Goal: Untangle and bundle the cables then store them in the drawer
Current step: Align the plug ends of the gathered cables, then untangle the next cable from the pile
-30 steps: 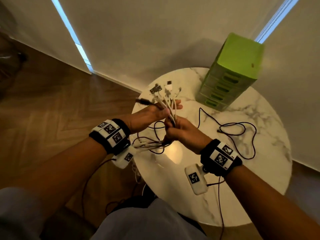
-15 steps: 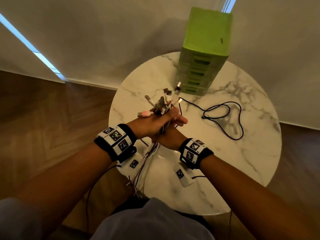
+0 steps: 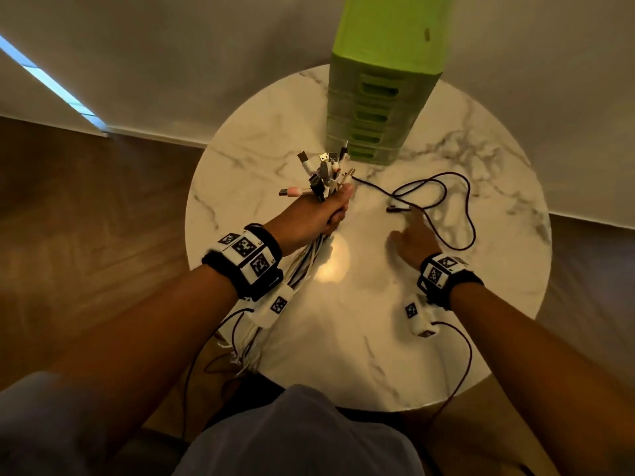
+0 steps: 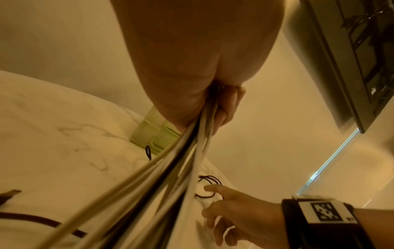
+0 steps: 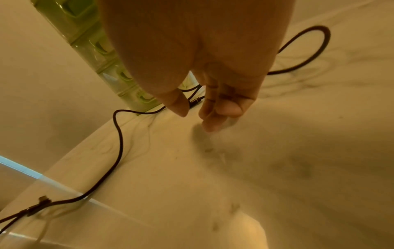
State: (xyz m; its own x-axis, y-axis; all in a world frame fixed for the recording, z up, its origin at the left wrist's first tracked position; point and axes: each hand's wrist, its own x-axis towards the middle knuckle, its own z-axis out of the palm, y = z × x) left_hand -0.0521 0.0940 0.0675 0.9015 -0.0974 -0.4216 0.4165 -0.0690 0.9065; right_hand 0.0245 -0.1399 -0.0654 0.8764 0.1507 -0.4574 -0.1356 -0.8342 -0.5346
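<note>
My left hand (image 3: 321, 214) grips a bundle of cables (image 3: 324, 175) (image 4: 177, 161) upright over the round marble table (image 3: 343, 338). The plugs fan out above my fist and the cords hang down past my wrist and off the table's near edge. A dark cable (image 3: 443, 201) (image 5: 119, 148) lies in loose loops on the table, one end running up into the bundle. My right hand (image 3: 410, 235) (image 5: 204, 111) is open just above the table, its fingers reaching toward that cable's plug (image 3: 393, 209) without touching it. A green drawer unit (image 3: 381, 87) stands behind, all drawers closed.
The table stands against a pale wall, with wood floor on the left. A thin wire (image 3: 460, 359) from my right wrist camera trails over the table's near right edge. My lap fills the bottom of the head view.
My right hand has let go of the bundle and moved right toward the dark cable's plug. The left hand now holds the bundle alone, in a closed fist.
</note>
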